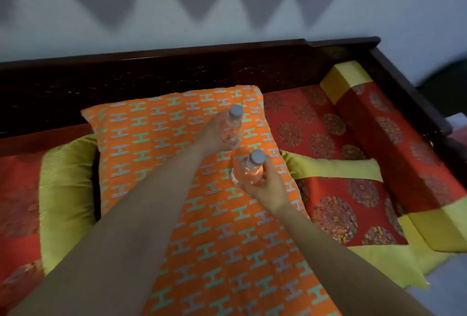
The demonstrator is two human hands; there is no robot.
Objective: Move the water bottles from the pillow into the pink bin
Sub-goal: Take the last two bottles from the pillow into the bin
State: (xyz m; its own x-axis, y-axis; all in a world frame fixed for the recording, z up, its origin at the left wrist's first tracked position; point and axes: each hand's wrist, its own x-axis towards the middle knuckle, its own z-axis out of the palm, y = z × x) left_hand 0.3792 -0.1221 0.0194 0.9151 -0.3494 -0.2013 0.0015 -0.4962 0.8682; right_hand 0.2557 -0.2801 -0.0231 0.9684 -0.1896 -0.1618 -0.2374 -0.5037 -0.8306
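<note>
The view looks down on an orange pillow (156, 153) printed with H shapes, lying on a red brocade cover (328, 138) inside a dark wooden frame (151, 70), with a yellow-green cushion (65, 189) tucked at its left edge. Both arms reach out over the pillow, and each hand has a clear water bottle with a grey cap. The left hand (214, 136) curls its fingers round the body of the far bottle (233, 123), gripping it from the left. The right hand (267, 188) wraps the near bottle (249, 170) from the right and below. Both bottles are upright, caps toward the camera, near each other over the far half of the pillow. This angle does not show whether their bases rest on the fabric or hang just clear of it.

This looks like the pick-up step, with both grasps made and the carry not yet begun. No other bottle shows on the pillow, so this pair may be all that is left. The pink bin is out of view, so the next move calls for turning to find it, then carrying both bottles across and lowering them in without letting the smooth plastic slip
</note>
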